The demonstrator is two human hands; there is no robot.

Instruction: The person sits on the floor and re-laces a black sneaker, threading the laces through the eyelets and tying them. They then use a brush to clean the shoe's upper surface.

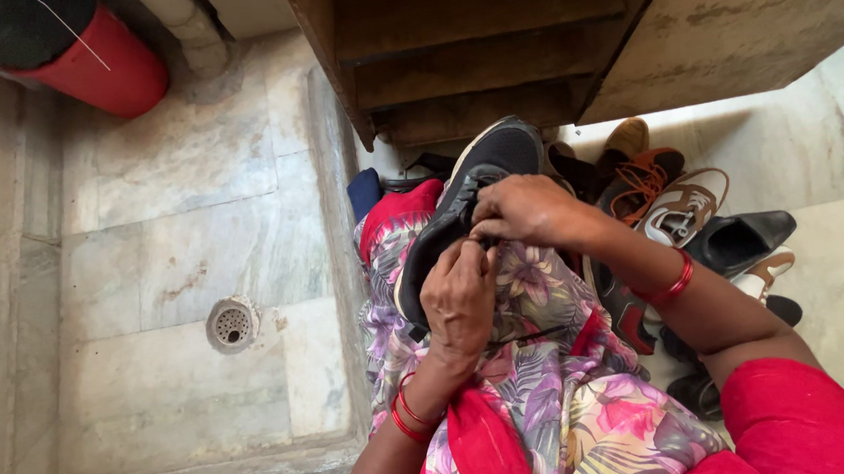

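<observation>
Here the black sneaker (pixel 470 208) rests on the person's lap, on the floral cloth (pixel 554 377), sole turned to the left. The left hand (pixel 459 299) curls round its heel end from below; the right hand (pixel 525 209) pinches at the lace area on top. A steady left-hand grip looks wise, so the shoe does not twist under the pull. Its long axis runs diagonally — toe up toward the wooden stairs (pixel 467 43), heel down toward the body. More shoes (pixel 686 211) lie heaped on the floor at the right.
</observation>
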